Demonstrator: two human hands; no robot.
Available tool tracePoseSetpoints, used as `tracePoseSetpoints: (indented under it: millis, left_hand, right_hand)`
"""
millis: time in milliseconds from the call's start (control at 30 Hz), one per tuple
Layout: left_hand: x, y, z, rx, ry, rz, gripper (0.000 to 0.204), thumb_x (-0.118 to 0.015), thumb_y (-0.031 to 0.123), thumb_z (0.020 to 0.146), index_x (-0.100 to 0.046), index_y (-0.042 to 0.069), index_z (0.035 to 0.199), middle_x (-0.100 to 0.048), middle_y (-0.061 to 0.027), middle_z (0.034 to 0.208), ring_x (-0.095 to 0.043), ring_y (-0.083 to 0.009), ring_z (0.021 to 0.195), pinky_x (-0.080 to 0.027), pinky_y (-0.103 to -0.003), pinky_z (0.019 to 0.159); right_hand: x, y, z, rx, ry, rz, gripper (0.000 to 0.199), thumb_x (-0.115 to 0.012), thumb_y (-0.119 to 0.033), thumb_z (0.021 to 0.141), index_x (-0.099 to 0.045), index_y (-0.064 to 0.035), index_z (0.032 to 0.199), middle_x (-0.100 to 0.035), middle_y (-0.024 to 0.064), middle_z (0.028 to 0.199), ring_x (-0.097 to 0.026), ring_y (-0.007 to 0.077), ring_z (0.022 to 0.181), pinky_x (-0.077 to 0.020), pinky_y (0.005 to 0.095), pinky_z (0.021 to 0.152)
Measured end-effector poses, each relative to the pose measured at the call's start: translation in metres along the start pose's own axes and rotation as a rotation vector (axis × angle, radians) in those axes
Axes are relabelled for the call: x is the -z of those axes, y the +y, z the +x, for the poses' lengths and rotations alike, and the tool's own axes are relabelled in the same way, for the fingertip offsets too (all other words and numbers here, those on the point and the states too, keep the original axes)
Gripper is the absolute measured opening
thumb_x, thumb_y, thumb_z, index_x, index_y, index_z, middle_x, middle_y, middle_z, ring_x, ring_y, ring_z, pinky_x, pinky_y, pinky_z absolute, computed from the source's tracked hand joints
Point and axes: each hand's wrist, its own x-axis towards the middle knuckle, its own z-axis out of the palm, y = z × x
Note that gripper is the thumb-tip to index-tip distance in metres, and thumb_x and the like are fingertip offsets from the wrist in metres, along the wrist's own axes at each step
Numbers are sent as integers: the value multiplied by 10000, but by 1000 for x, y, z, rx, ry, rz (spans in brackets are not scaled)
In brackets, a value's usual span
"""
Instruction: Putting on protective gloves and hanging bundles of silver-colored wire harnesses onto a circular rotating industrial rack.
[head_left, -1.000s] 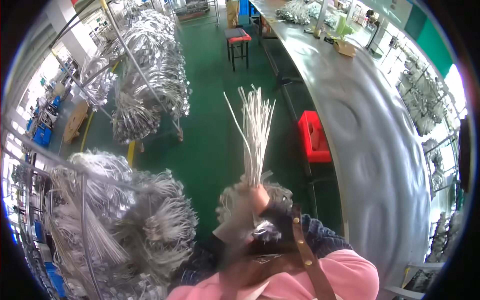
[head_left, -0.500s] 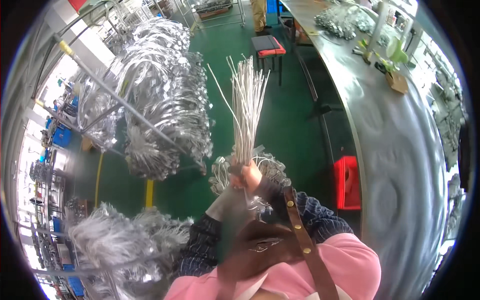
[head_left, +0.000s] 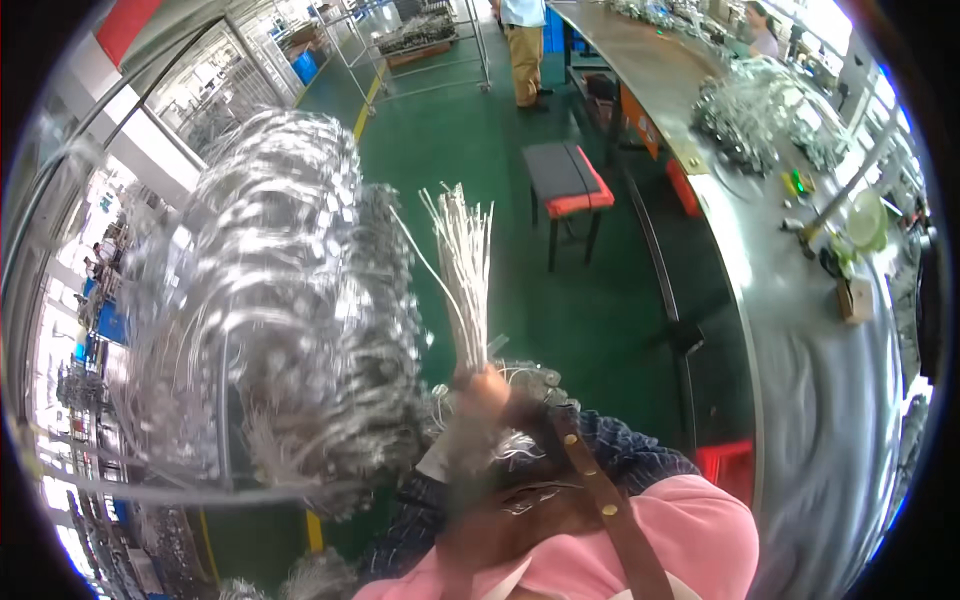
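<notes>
In front of my body stands a bundle of long, pale wires [head_left: 466, 275], its loose ends fanned upward and one wire bent out to the left. My right hand [head_left: 489, 389] is closed around the lower part of the bundle. Close against it, my left hand [head_left: 463, 380] also grips the bundle, though blurred and partly covered. Below and behind the hands hangs the looped lower part of the wires [head_left: 532, 378], with small pale pieces among the loops. My forearms and brown apron hide some of it.
Large hanging bunches of silvery wires [head_left: 290, 280] on a metal rack fill the left. A black and red stool [head_left: 566, 177] stands ahead. Along the right runs a long metal workbench [head_left: 790, 370] carrying a wire heap [head_left: 745, 120]. A person [head_left: 525, 50] stands far ahead; a red bin [head_left: 727, 464] is by the bench.
My view has tilted up and come nearer the hanging wire bunches, stool and bench. The bundle stays in both hands and sits lower and slightly left in view.
</notes>
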Motion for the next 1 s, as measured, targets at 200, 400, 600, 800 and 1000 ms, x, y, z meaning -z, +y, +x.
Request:
tracePoseSetpoints:
  millis: [200, 400, 600, 800, 1000]
  left_hand:
    - [-152, -162, 122, 62, -17, -5, 218, -474, 141, 902, -491, 15, 1079, -521, -52, 965, -516, -124, 846, -474, -286, 761]
    - [-306, -310, 230, 102, 17, -190, 222, -479, 151, 900, -498, 10, 1070, -520, -52, 935, -515, -128, 821, -478, -288, 752]
    - [-474, -448, 383, 53, 73, -474, 226, -483, 161, 899, -504, 4, 1061, -519, -52, 905, -514, -131, 796, -482, -291, 743]
    - [-611, -568, 545, 135, 22, -972, 232, -488, 170, 897, -510, -2, 1051, -518, -52, 876, -512, -135, 771, -486, -294, 733]
    - [-708, -665, 703, 314, -130, -1548, 239, -492, 180, 896, -516, -8, 1042, -517, -51, 846, -511, -138, 746, -490, -296, 724]
  right_hand:
    - [44, -84, 242, -43, 119, -115, 104, -495, -95, 801, -454, -39, 878, -429, 54, 504, -417, 149, 387, -334, 290, 359]
    - [134, -160, 457, -200, 180, -148, 171, -598, -123, 782, -537, -43, 921, -549, 60, 725, -535, 152, 635, -434, 305, 545]
    - [223, -263, 667, -33, 222, -334, 108, -617, -113, 727, -602, -56, 818, -544, 35, 670, -539, 126, 628, -429, 274, 554]
    - [246, -473, 826, 81, 242, -135, 101, -552, -84, 762, -482, -34, 815, -428, 53, 514, -396, 165, 371, -366, 334, 396]
    - [272, -652, 897, 395, 4, 117, 193, -587, -123, 795, -448, -55, 909, -410, 35, 520, -415, 136, 425, -414, 335, 448]
